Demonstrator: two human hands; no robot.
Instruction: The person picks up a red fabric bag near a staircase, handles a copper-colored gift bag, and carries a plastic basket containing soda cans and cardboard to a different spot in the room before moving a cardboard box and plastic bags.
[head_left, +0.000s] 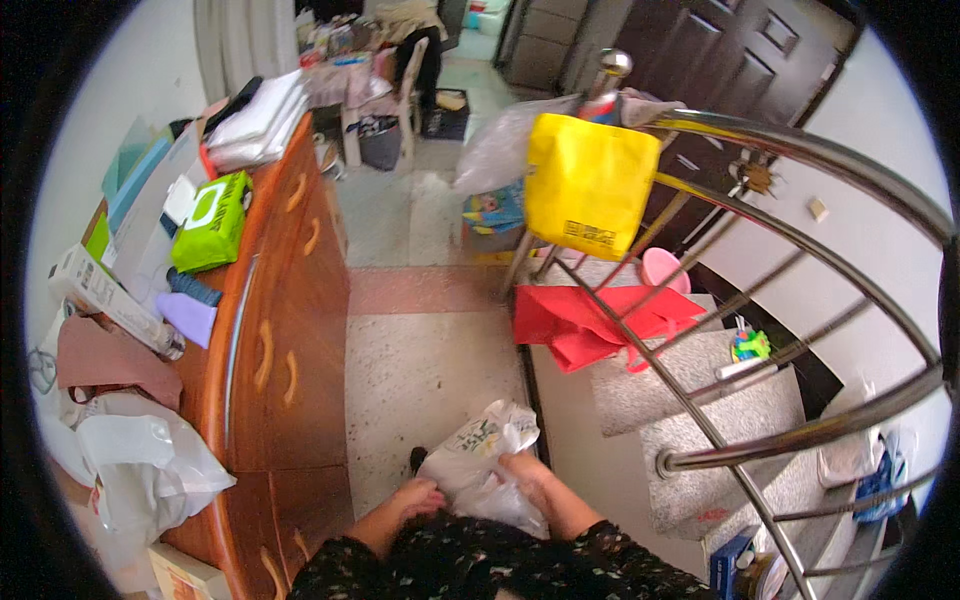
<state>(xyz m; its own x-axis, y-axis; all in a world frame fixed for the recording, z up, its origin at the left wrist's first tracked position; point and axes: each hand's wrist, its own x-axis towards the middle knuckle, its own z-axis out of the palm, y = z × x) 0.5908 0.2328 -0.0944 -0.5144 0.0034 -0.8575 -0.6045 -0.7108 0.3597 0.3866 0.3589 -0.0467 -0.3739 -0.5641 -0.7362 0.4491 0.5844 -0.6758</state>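
A crumpled white plastic bag (469, 450) with printed writing hangs in front of my body at the bottom middle. My right hand (525, 474) grips it at its right side, fingers closed on the film. At its lower left edge is my left hand (420, 496), fingers curled against the bag; whether they pinch it is hidden by blur and overlap. The bag's contents cannot be made out. Beneath it lies the speckled floor (405, 367), and a dark shoe tip (418, 457) shows beside the bag.
Left stands a wooden drawer cabinet (289, 247) bearing green wipes (214, 225), a purple pouch (187, 319) and another plastic bag (150, 457). To the right, a metal railing (817, 427) borders stone steps (720, 420). A yellow bag (589, 187) hangs there; a red bag (600, 319) lies below.
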